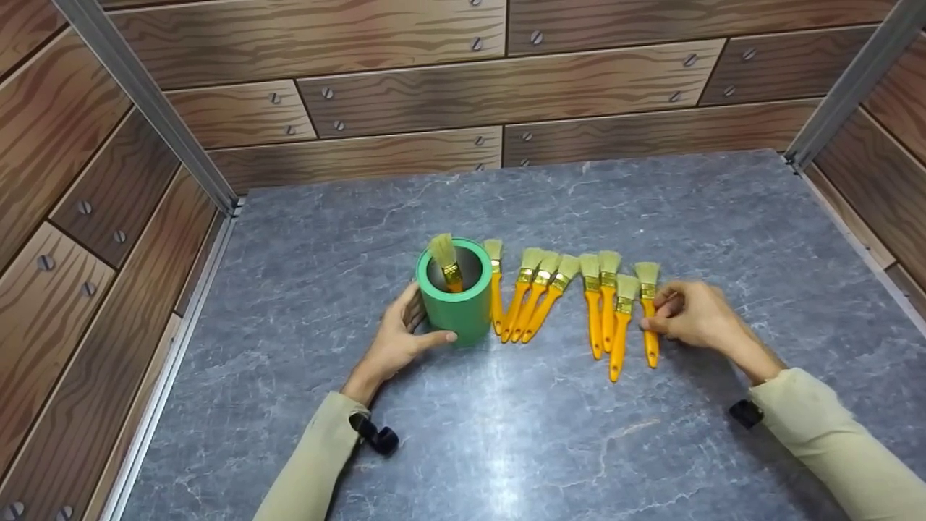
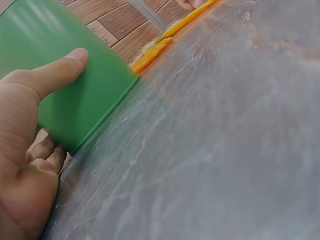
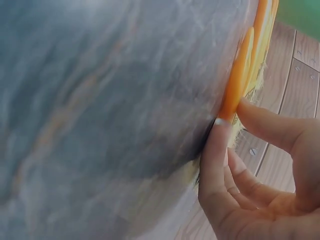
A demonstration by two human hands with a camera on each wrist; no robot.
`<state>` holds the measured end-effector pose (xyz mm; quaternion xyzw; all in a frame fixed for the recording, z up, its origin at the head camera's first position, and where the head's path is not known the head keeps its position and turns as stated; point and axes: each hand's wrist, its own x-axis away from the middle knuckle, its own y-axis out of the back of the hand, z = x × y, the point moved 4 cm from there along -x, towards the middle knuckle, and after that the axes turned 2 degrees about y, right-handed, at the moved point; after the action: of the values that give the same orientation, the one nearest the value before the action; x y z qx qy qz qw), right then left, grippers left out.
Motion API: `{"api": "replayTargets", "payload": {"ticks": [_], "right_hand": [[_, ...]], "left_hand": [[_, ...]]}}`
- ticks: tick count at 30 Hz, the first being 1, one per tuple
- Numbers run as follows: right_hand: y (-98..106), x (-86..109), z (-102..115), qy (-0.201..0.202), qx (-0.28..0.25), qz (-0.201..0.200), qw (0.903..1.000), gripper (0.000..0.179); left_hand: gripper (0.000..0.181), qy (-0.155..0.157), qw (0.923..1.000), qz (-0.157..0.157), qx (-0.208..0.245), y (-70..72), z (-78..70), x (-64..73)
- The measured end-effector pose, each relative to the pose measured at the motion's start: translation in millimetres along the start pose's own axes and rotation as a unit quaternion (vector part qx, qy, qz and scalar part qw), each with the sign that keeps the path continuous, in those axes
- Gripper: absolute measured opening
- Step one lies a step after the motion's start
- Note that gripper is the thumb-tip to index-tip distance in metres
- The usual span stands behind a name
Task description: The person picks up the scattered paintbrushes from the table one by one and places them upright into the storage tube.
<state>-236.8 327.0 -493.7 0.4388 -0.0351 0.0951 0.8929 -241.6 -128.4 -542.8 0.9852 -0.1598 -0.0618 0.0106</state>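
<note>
Head view: left hand [image 1: 396,340] wraps the green cup [image 1: 456,293] standing on the grey worktop [image 1: 506,434], thumb in front, fingers curled behind. One brush [image 1: 447,262] already stands in the cup, bristles up. Eight more lie in a row to the cup's right, handles toward the person. Right hand [image 1: 694,315] pinches the rightmost brush [image 1: 649,307], which lies flat on the worktop. So one brush looks done, eight left. Left wrist view: thumb [image 2: 55,72] pressed on the cup wall, fingers curled round it, orange handles beyond. Right wrist view: thumb and fingers [image 3: 217,150] closed on the orange handle [image 3: 237,80], brush touching the worktop.
</note>
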Motion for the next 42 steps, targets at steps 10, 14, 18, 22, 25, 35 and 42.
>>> {"api": "replayTargets", "payload": {"ticks": [10,14,18,22,25,35,42], "right_hand": [[1,-8.1,-1,-0.058,-0.010,0.040,0.9975,0.055],[0,-9.7,-2,-0.066,-0.024,0.049,0.9963,0.054],[0,-11.7,-4,-0.070,-0.050,0.058,0.9946,0.054],[5,-14.2,-4,-0.075,-0.104,0.072,0.9891,0.054],[12,-16.0,1,-0.063,-0.130,0.073,0.9869,0.051],[23,-12.7,41,-0.006,-0.154,0.065,0.9859,0.044],[27,-7.7,72,0.047,-0.186,0.055,0.9798,0.042]], "left_hand": [[0.104,-0.001,1.0000,-0.005,-0.008,1.9,1.2,2.7],[0.105,0.000,1.0000,-0.007,-0.007,2.3,2.0,3.2],[0.105,0.002,0.9999,-0.011,0.000,3.1,2.7,2.5],[0.105,0.002,0.9999,-0.010,0.005,2.6,2.5,1.6],[0.105,0.000,0.9999,-0.007,0.008,1.5,2.0,0.5],[0.106,-0.003,0.9999,-0.009,0.009,0.9,0.8,-1.0],[0.103,0.006,1.0000,-0.003,-0.002,0.4,0.8,-0.2]]}}
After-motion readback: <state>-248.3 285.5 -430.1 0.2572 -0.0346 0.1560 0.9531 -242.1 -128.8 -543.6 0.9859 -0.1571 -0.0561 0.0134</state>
